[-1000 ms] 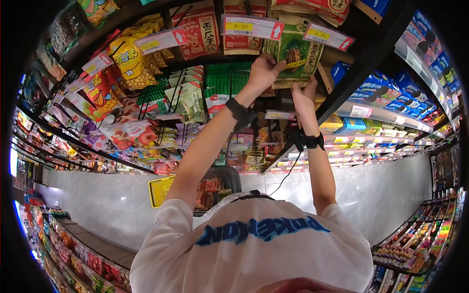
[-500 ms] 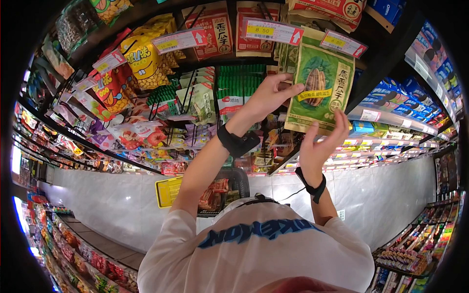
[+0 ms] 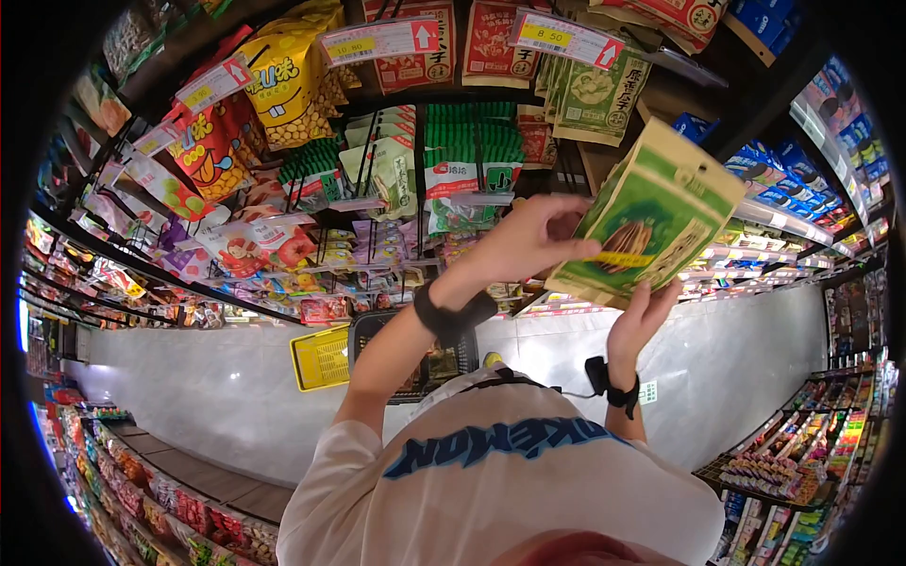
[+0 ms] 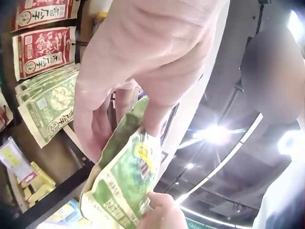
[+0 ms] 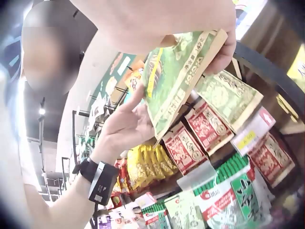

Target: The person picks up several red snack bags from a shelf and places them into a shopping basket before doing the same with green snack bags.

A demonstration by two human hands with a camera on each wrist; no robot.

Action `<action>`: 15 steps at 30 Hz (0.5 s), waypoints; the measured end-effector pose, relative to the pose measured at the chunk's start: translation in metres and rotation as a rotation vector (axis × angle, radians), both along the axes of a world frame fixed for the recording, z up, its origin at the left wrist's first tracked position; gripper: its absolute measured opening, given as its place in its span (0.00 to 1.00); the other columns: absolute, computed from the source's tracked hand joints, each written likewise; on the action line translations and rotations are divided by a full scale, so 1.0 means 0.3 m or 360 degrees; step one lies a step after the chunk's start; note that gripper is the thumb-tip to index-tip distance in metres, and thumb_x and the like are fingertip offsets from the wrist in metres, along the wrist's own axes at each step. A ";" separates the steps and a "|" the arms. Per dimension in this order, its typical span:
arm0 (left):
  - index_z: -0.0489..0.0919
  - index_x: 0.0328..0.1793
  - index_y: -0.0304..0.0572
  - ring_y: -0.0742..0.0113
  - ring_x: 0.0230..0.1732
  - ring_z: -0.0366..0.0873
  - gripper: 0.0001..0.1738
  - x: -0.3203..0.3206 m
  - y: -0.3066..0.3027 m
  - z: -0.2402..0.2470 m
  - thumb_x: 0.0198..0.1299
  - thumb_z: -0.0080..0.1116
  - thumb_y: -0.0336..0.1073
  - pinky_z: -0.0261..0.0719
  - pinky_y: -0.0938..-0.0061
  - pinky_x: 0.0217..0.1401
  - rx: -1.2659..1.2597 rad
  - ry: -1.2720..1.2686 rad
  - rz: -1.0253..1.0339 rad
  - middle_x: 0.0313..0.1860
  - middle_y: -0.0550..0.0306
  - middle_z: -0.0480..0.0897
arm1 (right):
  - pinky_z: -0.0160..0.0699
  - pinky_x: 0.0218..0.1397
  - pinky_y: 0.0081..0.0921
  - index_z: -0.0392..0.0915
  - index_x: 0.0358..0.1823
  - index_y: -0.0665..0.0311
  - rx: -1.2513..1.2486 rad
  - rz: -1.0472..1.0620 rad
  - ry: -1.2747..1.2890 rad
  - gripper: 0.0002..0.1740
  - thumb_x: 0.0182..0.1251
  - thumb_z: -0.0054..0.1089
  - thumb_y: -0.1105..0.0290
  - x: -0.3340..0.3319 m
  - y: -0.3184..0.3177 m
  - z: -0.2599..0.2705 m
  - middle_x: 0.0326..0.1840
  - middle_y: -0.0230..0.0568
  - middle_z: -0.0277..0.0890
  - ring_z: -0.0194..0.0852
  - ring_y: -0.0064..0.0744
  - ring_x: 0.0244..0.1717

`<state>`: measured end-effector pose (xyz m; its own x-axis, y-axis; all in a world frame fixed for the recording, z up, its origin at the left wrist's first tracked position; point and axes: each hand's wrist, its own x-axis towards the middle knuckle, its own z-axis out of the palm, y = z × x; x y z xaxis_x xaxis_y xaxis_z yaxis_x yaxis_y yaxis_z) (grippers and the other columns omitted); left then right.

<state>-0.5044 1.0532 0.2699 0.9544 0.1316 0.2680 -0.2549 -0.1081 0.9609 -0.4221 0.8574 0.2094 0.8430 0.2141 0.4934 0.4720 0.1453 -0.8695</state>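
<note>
Two bare hands hold one green seed bag (image 3: 653, 224) in mid-air before the shop shelving, as I watch through the head and wrist cameras. The left hand (image 3: 536, 236) pinches its left side, thumb on the printed front and fingers behind. The right hand (image 3: 640, 325) pinches the lower edge. The bag is tilted, its top leaning to the right, the front turned up towards my head camera. Just beyond it, matching green bags (image 3: 596, 99) hang beneath the shelf, with red bags (image 3: 412, 52) to their left and blue packets (image 3: 779, 174) on the right-hand racks. Black straps (image 3: 451, 316) circle both wrists. Below the left forearm, a black basket (image 3: 470, 357) sits on the pale floor (image 3: 222, 377) beside a yellow one (image 3: 319, 360).
</note>
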 end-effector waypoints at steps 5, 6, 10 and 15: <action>0.73 0.60 0.29 0.72 0.45 0.79 0.29 -0.209 -0.024 -0.187 0.56 0.70 0.36 0.81 0.76 0.49 -0.0233 0.0161 0.0005 0.45 0.53 0.83 | 0.62 0.65 0.30 0.55 0.65 0.72 -0.0045 0.0154 0.0115 0.22 0.72 0.40 0.75 -0.113 -0.010 -0.194 0.59 0.47 0.65 0.64 0.33 0.60; 0.73 0.60 0.29 0.72 0.44 0.80 0.29 -0.243 -0.026 -0.271 0.56 0.71 0.37 0.81 0.75 0.48 -0.0328 0.0199 0.0084 0.45 0.53 0.83 | 0.64 0.64 0.30 0.54 0.66 0.72 -0.0201 0.0245 0.0035 0.22 0.73 0.39 0.74 -0.107 -0.031 -0.276 0.59 0.47 0.66 0.65 0.32 0.59; 0.77 0.55 0.30 0.70 0.38 0.81 0.26 -0.416 -0.053 -0.575 0.55 0.72 0.38 0.82 0.74 0.42 -0.0471 0.0454 0.0417 0.40 0.53 0.84 | 0.73 0.45 0.24 0.64 0.60 0.74 -0.0702 0.0481 0.0132 0.17 0.73 0.43 0.73 -0.178 0.016 -0.378 0.42 0.44 0.77 0.72 0.25 0.40; 0.80 0.54 0.34 0.76 0.33 0.80 0.21 -0.646 -0.105 -0.826 0.59 0.69 0.38 0.79 0.79 0.37 -0.1021 0.0834 0.0737 0.35 0.59 0.85 | 0.73 0.39 0.23 0.71 0.54 0.72 -0.1071 0.0848 0.0629 0.14 0.73 0.45 0.72 -0.288 0.068 -0.647 0.35 0.40 0.77 0.72 0.21 0.36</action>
<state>-0.6981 1.0216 0.0220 0.7488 0.5006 -0.4344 0.1616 0.4978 0.8521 -0.5086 0.8778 0.0152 0.6319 0.7550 -0.1749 0.1410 -0.3339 -0.9320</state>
